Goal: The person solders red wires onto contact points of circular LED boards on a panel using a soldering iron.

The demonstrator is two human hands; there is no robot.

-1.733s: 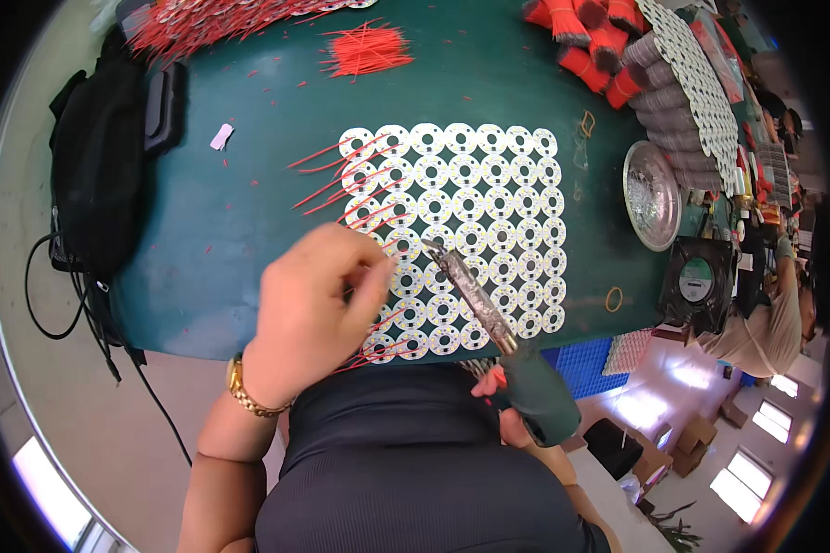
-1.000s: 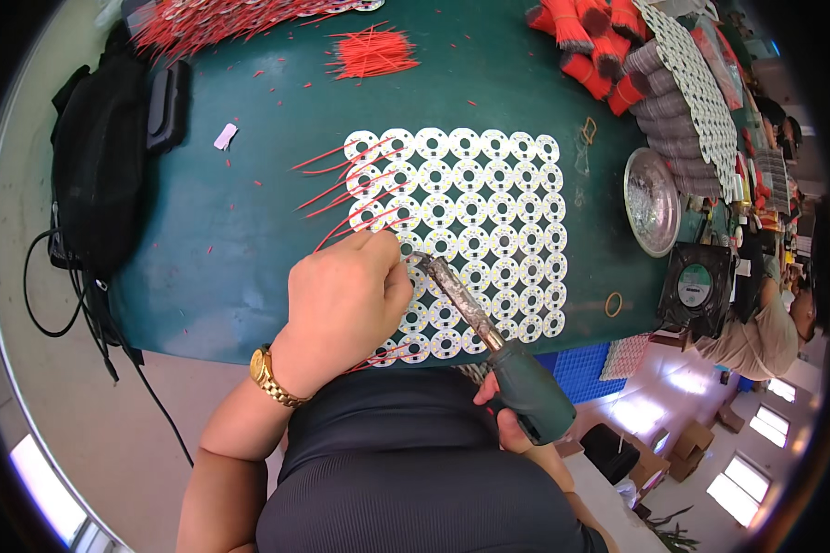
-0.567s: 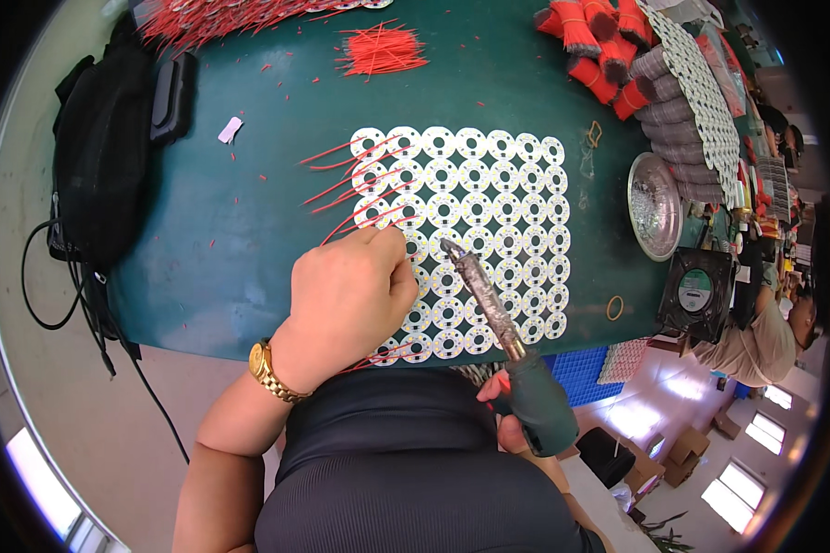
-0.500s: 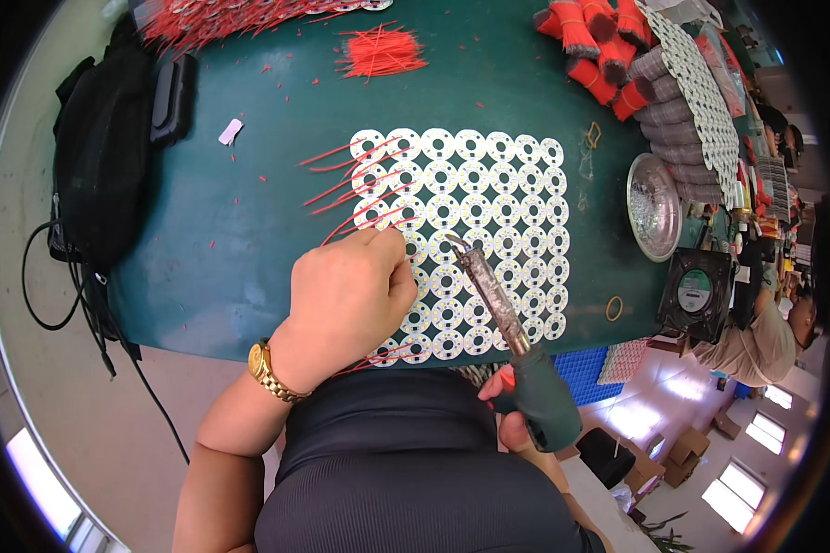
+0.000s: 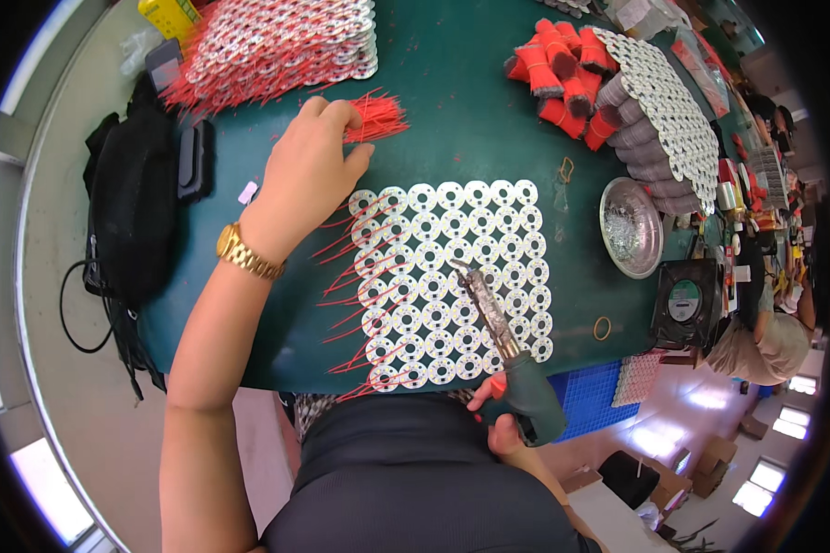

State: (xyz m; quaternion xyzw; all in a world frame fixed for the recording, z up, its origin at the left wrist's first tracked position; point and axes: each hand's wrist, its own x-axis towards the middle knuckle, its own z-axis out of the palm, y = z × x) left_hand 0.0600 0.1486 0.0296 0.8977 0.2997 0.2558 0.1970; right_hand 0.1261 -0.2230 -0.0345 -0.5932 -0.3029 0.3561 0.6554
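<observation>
Had my left hand [image 5: 315, 158] by the red wires [image 5: 378, 117] beyond the LED board [image 5: 429, 288], finger and thumb apart. My right hand [image 5: 503, 435] gripped the iron [image 5: 531, 398].

white ring-board panel [image 5: 432, 296]: flat; green-handled soldering iron [image 5: 500, 337]: tilted over it; red wires [image 5: 378, 118]: piled beyond

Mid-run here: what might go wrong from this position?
1. The right hand holds the iron with its tip over the boards; if hot, a dip might scorch one.
2. The left hand is at the wire pile; it might scatter strands.
3. Red wires stick out past the boards' left edge; a low sweep of that hand could snag them.
</observation>
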